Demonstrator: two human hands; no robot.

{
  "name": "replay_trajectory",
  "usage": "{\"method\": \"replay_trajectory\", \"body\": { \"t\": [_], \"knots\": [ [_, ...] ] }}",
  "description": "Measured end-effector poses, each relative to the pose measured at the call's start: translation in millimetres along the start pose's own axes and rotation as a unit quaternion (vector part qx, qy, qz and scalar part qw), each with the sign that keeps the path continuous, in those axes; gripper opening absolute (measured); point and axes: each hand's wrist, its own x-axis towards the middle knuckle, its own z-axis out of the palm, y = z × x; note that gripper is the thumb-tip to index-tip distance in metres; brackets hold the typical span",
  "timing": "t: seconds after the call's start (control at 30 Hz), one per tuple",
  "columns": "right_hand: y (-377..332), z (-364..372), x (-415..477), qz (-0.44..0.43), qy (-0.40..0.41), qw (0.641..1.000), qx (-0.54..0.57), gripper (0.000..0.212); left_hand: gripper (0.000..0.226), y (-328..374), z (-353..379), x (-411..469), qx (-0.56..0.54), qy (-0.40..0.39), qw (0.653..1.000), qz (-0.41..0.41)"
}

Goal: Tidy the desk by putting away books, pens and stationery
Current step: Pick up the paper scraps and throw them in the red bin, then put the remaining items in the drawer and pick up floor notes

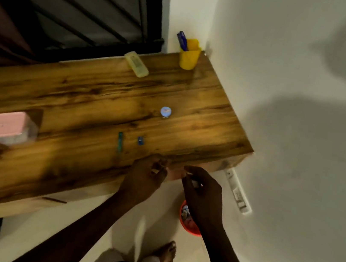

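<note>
At the worktop front edge, the left hand gripped a small tan item. The right hand was curled, its hold indeterminable. A green pen and a blue sharpener lay just beyond.

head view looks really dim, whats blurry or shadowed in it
Head view: dim warm light; big soft shadows on the wall; a faint sheen on the desk; the pink-lidded box is smeared by motion; the left hand and right hand are dark, so their grip is unclear.
</note>
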Motion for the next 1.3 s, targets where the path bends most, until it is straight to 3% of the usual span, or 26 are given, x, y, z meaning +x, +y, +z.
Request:
{"method": "replay_trajectory", "body": {
  "t": [0.3, 0.43, 0.63, 0.8, 0.87, 0.97, 1.13, 1.3],
  "knots": [
    [-66, 91, -22, -0.136, -0.101, 0.986, 0.004, 0.011, 0.010, -39, -101, -70, -0.001, 0.152, 0.988, -0.026],
    [-103, 156, -49, -0.184, -0.176, 0.967, -0.004, 0.021, 0.012, -73, -170, -117, 0.005, 0.234, 0.971, -0.056],
    [-133, 227, -90, -0.189, -0.264, 0.946, 0.000, 0.004, 0.007, -117, -245, -186, 0.020, 0.312, 0.947, -0.078],
    [-156, 293, -125, -0.221, -0.341, 0.912, -0.054, 0.006, 0.013, -154, -298, -243, -0.018, 0.392, 0.912, -0.115],
    [-158, 317, -135, -0.210, -0.381, 0.898, -0.061, 0.019, 0.015, -173, -310, -262, -0.023, 0.416, 0.898, -0.139],
    [-163, 350, -147, -0.172, -0.442, 0.879, -0.050, 0.022, 0.013, -202, -328, -282, -0.065, 0.461, 0.865, -0.187],
    [-166, 401, -162, -0.148, -0.506, 0.847, -0.071, 0.016, 0.010, -250, -355, -305, -0.147, 0.497, 0.803, -0.294],
    [-162, 450, -173, -0.012, -0.579, 0.814, -0.047, 0.009, 0.012, -287, -374, -321, -0.219, 0.530, 0.744, -0.343]
  ]
}}
